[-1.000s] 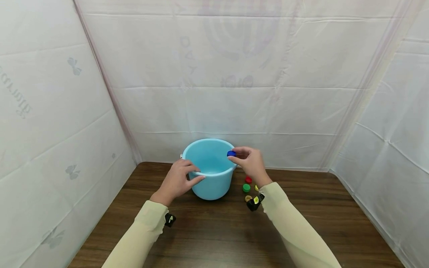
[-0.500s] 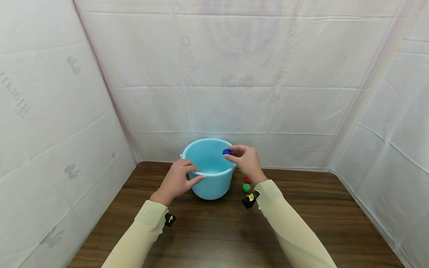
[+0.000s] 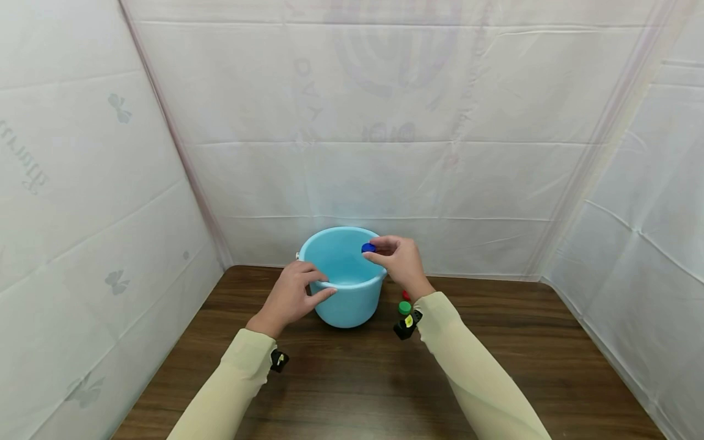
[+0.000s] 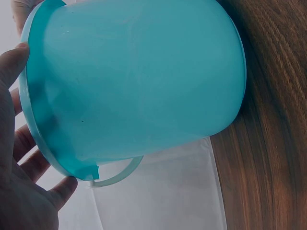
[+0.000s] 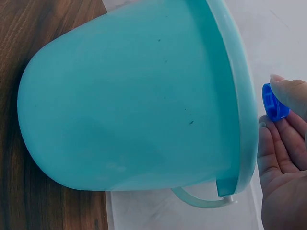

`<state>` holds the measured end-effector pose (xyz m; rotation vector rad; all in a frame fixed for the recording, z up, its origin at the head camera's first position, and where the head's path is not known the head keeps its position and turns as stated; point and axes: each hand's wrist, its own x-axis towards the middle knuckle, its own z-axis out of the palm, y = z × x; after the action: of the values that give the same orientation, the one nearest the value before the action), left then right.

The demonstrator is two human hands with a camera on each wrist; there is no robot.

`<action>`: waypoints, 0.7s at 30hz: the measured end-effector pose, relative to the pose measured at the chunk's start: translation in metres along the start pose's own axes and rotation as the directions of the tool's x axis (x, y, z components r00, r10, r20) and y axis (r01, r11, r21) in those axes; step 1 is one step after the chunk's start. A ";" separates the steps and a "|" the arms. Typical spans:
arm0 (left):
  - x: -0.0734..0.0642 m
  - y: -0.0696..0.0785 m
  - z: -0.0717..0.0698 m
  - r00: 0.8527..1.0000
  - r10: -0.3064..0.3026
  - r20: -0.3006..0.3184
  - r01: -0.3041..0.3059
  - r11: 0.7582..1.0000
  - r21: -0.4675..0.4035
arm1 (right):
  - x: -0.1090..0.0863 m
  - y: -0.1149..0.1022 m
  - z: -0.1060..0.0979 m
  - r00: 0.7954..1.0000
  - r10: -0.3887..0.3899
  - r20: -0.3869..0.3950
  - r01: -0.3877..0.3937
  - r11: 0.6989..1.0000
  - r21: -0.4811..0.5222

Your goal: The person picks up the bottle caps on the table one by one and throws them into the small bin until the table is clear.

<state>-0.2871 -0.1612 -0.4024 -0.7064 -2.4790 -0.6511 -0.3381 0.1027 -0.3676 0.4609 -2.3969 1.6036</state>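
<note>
A light blue bucket stands upright on the wooden table. My left hand holds its near left rim, the thumb outside and the fingers reaching over the edge. The left wrist view shows the bucket's side with that thumb against the rim. Over the right part of the bucket's mouth, my right hand pinches a blue bottle cap between thumb and fingers. Seen from the right wrist, the cap's hollow side shows, just past the rim.
On the table, right of the bucket, lie a green cap and a red cap, the red one partly hidden by my right wrist. The bucket's handle hangs at its far side. White sheeting encloses the back and both sides.
My right hand has moved left with the blue bottle cap, from the bucket's right rim to over its opening. A yellow and a tan cap are now hidden. My left hand stays put.
</note>
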 end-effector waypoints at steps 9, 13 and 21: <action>0.000 0.000 0.000 1.000 0.000 0.004 0.000 1.000 0.006 | 0.000 0.002 0.002 1.000 0.028 0.011 -0.028 1.000 0.007; 0.000 0.001 0.000 1.000 0.006 0.000 -0.006 1.000 0.003 | 0.000 0.004 0.002 0.999 0.025 0.031 -0.026 1.000 0.007; 0.000 0.001 0.000 1.000 0.025 -0.010 -0.025 1.000 0.007 | 0.002 0.012 -0.003 1.000 -0.016 0.025 0.014 0.998 0.064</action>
<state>-0.2865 -0.1606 -0.4022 -0.7285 -2.4586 -0.6357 -0.3443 0.1092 -0.3764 0.5125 -2.3605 1.6813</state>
